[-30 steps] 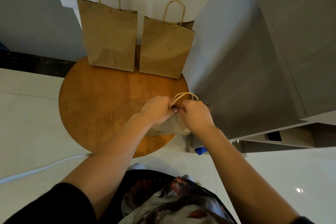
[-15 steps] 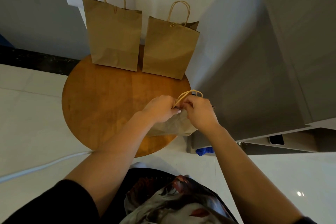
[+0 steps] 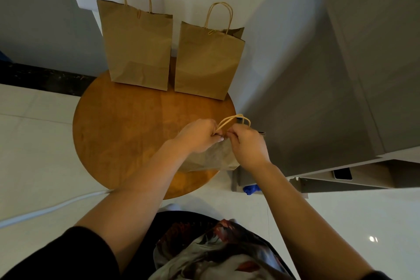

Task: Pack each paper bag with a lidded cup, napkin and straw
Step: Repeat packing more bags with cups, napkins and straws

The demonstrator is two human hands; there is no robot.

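Three brown paper bags stand on a round wooden table (image 3: 118, 134). Two stand upright at the far edge: the left bag (image 3: 138, 45) and the right bag (image 3: 208, 61), both with twisted paper handles up. The third bag (image 3: 216, 157) is at the near right edge. My left hand (image 3: 197, 135) and my right hand (image 3: 247, 145) both grip its top edge close together, just below its handle loop (image 3: 234, 119). The mouth of this bag is hidden by my hands. No cup, napkin or straw shows.
A grey cabinet (image 3: 341, 75) rises right of the table, with a dark phone (image 3: 342, 174) on a low shelf. A blue object (image 3: 251, 188) lies on the floor by the table's right side. A white cable (image 3: 45, 210) runs across the pale floor at left.
My hands have stayed pinched together on the near bag's top. The view has shifted slightly, so the table and bags sit a little lower and further right.
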